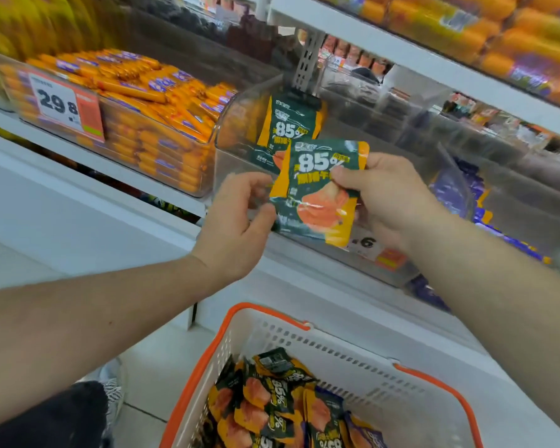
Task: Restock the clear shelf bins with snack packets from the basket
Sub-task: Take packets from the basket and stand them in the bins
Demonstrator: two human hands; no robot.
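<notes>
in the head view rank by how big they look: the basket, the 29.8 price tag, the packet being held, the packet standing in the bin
1. basket, though it is nearest the camera
2. held packet, gripped by left hand and right hand
3. price tag and packet in the clear bin: look alike, the packet is partly hidden, so unranked

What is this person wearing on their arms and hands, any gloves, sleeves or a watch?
Nothing shows on them. The left hand and right hand are bare, without gloves or rings, and both forearms are uncovered up to the frame's edge, with no sleeve, watch or bracelet in view.
</notes>
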